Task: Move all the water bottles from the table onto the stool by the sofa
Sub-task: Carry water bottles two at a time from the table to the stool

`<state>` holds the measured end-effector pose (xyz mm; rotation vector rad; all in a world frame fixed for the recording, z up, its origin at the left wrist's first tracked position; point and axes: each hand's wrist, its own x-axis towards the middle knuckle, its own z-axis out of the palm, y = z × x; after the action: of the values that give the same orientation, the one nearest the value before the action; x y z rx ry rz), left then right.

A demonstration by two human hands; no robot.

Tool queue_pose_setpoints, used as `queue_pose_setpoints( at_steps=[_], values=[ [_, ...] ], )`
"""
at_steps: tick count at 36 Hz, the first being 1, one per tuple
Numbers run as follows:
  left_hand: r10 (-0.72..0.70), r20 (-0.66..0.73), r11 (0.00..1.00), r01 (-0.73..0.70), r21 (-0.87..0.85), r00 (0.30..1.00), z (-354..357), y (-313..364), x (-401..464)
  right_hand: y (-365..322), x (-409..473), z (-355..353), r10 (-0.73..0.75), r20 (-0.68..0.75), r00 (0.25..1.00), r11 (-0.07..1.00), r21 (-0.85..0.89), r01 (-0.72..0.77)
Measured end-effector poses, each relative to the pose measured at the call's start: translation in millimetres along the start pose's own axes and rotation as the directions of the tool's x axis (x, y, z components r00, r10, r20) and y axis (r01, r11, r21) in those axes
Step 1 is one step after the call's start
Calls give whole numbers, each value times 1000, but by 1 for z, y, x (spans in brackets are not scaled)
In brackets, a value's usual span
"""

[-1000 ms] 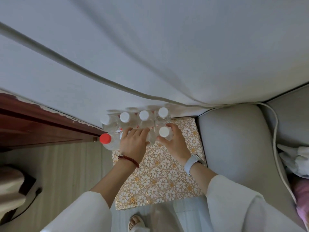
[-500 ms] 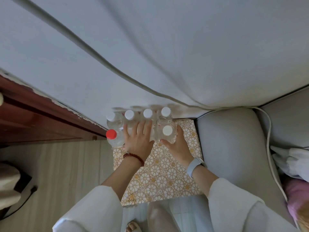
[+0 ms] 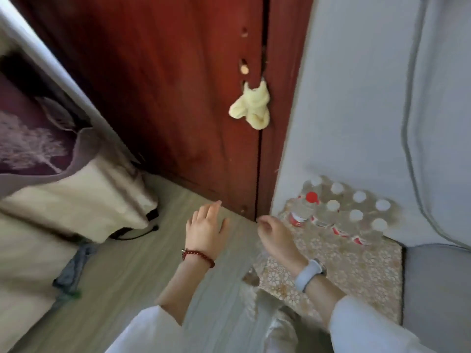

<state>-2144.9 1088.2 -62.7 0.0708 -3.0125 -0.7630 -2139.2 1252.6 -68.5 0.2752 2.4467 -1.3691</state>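
So the water bottles (image 3: 349, 212) were all bunched up at the far end of the stool (image 3: 362, 271), the one with the gold flowery top, right against the white wall (image 3: 356, 98) and next to the grey sofa (image 3: 438, 289). Mostly white caps, plus one red-capped bottle (image 3: 305, 207) at the left corner. Neither hand had anything in it. The left hand (image 3: 206, 230) hovered over the wood floor (image 3: 127, 289) with fingers loosely spread, bead bracelet (image 3: 197, 257) on the wrist. The right hand (image 3: 275, 238) hung relaxed at the stool's left edge, fingers slightly curled, wearing a watch (image 3: 309, 273). A yellowish cloth (image 3: 252, 108) was knotted on the red-brown door (image 3: 178, 98).
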Motion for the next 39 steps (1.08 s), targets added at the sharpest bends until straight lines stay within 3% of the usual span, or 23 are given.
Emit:
queue_pose_setpoints(
  at_steps=[5, 9, 13, 20, 30, 39],
  values=[
    [-245, -228, 969, 241, -45, 942, -120, -144, -114, -93, -71, 139, -214, 205, 955, 970, -70, 232],
    [-431, -349, 894, 445, -41, 832, -205, -256, -243, -157, -161, 271, -300, 484, 822, 933, -30, 358],
    [-618, -442, 754, 649, -99, 650, -269, -338, -370, -202, -253, 384, -363, 689, 627, 871, 13, 490],
    [-787, -552, 503, 803, -318, 275, -327, -422, -572, -259, -404, 548, -366, 885, 287, 717, 71, 693],
    [-818, -564, 251, 816, -521, -109, -381, -541, -773, -289, -586, 774, -214, 971, -103, 555, 208, 805],
    [-708, -579, 92, 759, -644, -405, -503, -656, -935, -350, -789, 967, -135, 927, -350, 381, 374, 845]
  ],
)
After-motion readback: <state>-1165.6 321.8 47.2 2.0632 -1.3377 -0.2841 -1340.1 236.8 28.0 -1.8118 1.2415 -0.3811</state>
